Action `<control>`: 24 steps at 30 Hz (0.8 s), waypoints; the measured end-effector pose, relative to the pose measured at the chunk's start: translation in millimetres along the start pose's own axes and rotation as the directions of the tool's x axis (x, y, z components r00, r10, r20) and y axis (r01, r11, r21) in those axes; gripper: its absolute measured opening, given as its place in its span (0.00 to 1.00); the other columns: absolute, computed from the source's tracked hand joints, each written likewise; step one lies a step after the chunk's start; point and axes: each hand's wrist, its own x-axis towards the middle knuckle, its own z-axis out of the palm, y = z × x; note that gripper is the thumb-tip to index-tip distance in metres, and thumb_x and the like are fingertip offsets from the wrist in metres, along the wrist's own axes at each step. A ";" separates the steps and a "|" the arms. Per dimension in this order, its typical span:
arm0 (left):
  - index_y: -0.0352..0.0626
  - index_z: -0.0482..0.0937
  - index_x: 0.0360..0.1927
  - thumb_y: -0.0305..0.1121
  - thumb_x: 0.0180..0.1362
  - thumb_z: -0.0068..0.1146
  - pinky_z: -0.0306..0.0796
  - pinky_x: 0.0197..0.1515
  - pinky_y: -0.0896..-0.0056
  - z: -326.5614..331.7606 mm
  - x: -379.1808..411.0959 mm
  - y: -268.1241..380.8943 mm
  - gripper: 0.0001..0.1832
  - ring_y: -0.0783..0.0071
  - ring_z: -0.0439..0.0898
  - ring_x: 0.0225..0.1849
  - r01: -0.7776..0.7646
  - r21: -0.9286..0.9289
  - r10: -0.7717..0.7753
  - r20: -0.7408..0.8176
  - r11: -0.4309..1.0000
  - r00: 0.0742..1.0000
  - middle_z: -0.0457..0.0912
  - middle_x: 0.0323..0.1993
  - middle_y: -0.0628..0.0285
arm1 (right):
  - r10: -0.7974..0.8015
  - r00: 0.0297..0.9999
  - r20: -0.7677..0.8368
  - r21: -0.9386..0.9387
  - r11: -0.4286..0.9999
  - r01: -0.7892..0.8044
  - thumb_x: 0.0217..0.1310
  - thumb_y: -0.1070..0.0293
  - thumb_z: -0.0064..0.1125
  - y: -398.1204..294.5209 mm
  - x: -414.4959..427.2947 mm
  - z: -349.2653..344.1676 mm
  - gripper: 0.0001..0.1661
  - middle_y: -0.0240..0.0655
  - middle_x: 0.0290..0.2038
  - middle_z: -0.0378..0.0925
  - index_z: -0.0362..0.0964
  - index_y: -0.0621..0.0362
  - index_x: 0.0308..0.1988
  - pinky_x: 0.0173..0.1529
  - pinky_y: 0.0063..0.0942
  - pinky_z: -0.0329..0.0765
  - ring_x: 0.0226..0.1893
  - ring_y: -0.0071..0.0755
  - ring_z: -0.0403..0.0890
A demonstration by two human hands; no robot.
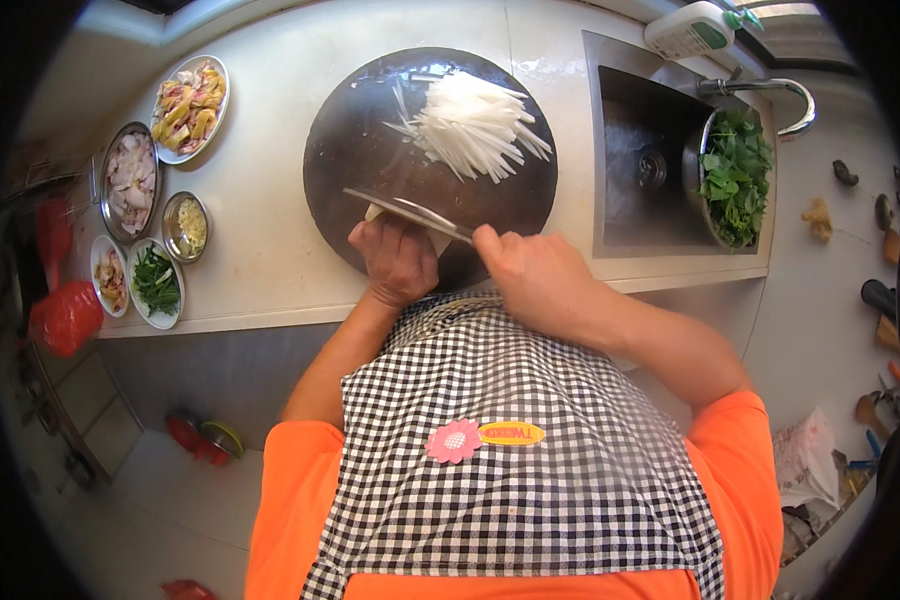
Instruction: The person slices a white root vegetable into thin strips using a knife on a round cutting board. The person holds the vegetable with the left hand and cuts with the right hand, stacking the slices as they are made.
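A round dark cutting board (352, 142) lies on the counter before me. My right hand (544, 281) grips the handle of a kitchen knife (412, 212), whose blade is seen nearly edge-on and slants up to the left. Just below the blade, my left hand (399, 259) presses a pale vegetable piece (440, 241) against the board with bent fingers. Most of that piece is hidden by the hand and knife. A heap of thin white vegetable strips (476, 124) covers the board's upper right, apart from both hands.
At left stand plates of yellowish meat pieces (189, 106) and chopped greens (156, 279), bowls of pale meat (130, 180) and minced garlic (192, 225), and a small meat dish (110, 277). At right, a bowl of leafy greens (736, 180) sits at the sink (630, 202) under a faucet (765, 85).
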 end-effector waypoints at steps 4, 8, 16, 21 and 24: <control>0.37 0.83 0.45 0.32 0.52 0.56 0.58 0.55 0.53 3.7 -3.9 -1.7 0.17 0.53 0.73 0.54 0.038 -0.052 -0.035 0.049 0.998 0.998 0.80 0.54 0.50 | -0.005 0.998 -0.065 0.011 1.000 0.006 0.58 0.75 0.54 -7.1 -13.4 -0.4 0.11 0.48 0.26 0.81 0.65 0.64 0.41 0.28 0.46 0.80 0.25 0.53 0.85; 0.35 0.82 0.49 0.34 0.55 0.56 0.57 0.58 0.53 0.4 -7.0 -0.9 0.19 0.51 0.68 0.55 0.030 -0.065 -0.025 0.084 0.997 0.996 0.78 0.54 0.48 | -0.011 0.999 -0.037 -0.013 1.000 0.011 0.60 0.73 0.54 -11.4 -25.4 -5.2 0.09 0.47 0.24 0.81 0.66 0.66 0.40 0.25 0.43 0.81 0.23 0.49 0.85; 0.36 0.81 0.50 0.36 0.58 0.55 0.58 0.59 0.53 -0.6 -10.7 -0.5 0.19 0.52 0.66 0.53 0.069 -0.115 -0.055 0.120 0.991 0.991 0.77 0.51 0.50 | 0.004 1.000 -0.001 0.007 1.000 -0.004 0.60 0.74 0.54 -9.1 -24.1 -7.5 0.07 0.46 0.23 0.81 0.65 0.64 0.37 0.23 0.42 0.80 0.22 0.47 0.85; 0.37 0.81 0.50 0.35 0.57 0.55 0.59 0.59 0.53 3.4 -11.8 -0.9 0.19 0.52 0.66 0.56 0.052 -0.128 -0.045 0.058 0.990 0.997 0.77 0.55 0.50 | 0.014 0.998 0.068 0.119 0.993 -0.022 0.58 0.76 0.53 -1.9 -10.6 -3.8 0.09 0.50 0.25 0.80 0.62 0.64 0.39 0.27 0.51 0.78 0.25 0.57 0.84; 0.39 0.79 0.46 0.33 0.58 0.53 0.60 0.59 0.53 0.9 -15.0 0.5 0.14 0.54 0.67 0.55 0.033 -0.075 -0.028 0.076 0.997 0.997 0.76 0.53 0.54 | 0.017 0.997 0.079 0.139 0.990 -0.027 0.58 0.77 0.52 10.0 12.1 12.6 0.10 0.51 0.26 0.80 0.61 0.65 0.40 0.28 0.51 0.78 0.26 0.58 0.84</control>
